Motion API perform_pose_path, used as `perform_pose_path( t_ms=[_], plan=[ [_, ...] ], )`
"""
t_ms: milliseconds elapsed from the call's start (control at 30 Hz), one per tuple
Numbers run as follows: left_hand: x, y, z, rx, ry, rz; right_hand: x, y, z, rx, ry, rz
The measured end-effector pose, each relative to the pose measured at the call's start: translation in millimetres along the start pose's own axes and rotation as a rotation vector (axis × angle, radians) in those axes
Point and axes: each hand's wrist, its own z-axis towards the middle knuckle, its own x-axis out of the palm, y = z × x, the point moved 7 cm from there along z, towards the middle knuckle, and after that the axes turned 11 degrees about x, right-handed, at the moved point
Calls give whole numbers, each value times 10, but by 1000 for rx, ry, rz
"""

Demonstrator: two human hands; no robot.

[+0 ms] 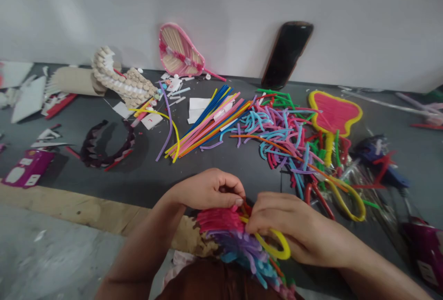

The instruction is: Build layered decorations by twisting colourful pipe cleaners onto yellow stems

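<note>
Close to my body, at the table's front edge, is a colourful pipe-cleaner piece [238,233] with rows of pink, purple and blue strands. My left hand [214,189] pinches its upper pink edge between thumb and fingers. On the other side, my right hand [287,221] is closed, fingers curled against the same piece. A yellow loop [282,247] sticks out below the right hand; whether it belongs to the piece cannot be made out. My fingers partly hide the spot where both hands meet. Loose cut pipe cleaners [273,129] lie in a heap just beyond.
Long straight pipe cleaners [207,124] lie in a bundle mid-table. A phone [289,53] and a pink fan-shaped craft [180,51] lean on the wall. A dark headband [107,159] and purple box [29,168] are left; a blue glue gun [377,157] is right.
</note>
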Motion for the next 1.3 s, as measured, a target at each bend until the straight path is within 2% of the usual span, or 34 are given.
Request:
perform_pose_path(
  t_ms=[133, 300, 367, 467, 567, 700, 800, 967, 1133, 1233, 1300],
  plan=[
    [5, -10, 11, 3, -5, -19, 0, -5, 4, -10, -24, -94],
    [21, -2, 31, -4, 8, -4, 27, -13, 31, 59, -73, -404],
    [21, -4, 35, 12, 13, 19, 14, -22, 34, 68, -88, -433],
    [6, -47, 26, 84, 14, 73, -102, -126, 33, 136, -112, -198],
    [-5, -79, 1, 125, 26, 100, -162, -357, 37, 325, -58, 81],
    [-28, -143, -24, 195, 17, 161, 38, -519, 60, 467, 150, 393],
    [-47, -210, -27, 256, -4, 201, 166, -592, 87, 540, 176, 610],
    [-94, -279, -23, 288, -58, 276, 338, -669, 103, 568, 247, 795],
    [-50, -300, -38, 313, -8, 271, 450, -786, 90, 622, 217, 995],
    [-53, -288, -46, 304, -7, 283, 401, -771, 91, 595, 217, 963],
    [-74, -267, -45, 279, -19, 293, 265, -743, 95, 547, 153, 860]
  ],
)
